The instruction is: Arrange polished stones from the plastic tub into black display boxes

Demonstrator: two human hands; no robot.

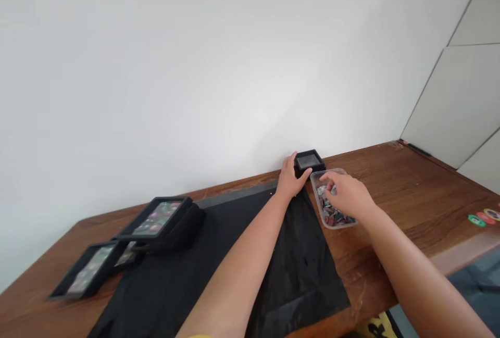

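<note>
At the back edge of the table, my left hand [289,180] is spread at the left side of a small black box [308,161] with a clear, framed top. Its thumb lies at the box's near edge and its fingers at the far left; I cannot see a firm grip. My right hand [347,192] hovers over a clear plastic tub [330,226], fingers bent and loosely apart, nothing visible between them. Inside the tub are many small shiny foil-like pieces [332,215] in reddish and dark green tones, partly hidden by the hand.
A black sheet [222,239] covers the table's middle. On the left sit several black framed boxes, one upper box [158,218] and a lower one [88,270], with colourful contents behind clear windows. Small round coloured pieces [476,220] lie far right. A white wall [219,83] stands behind.
</note>
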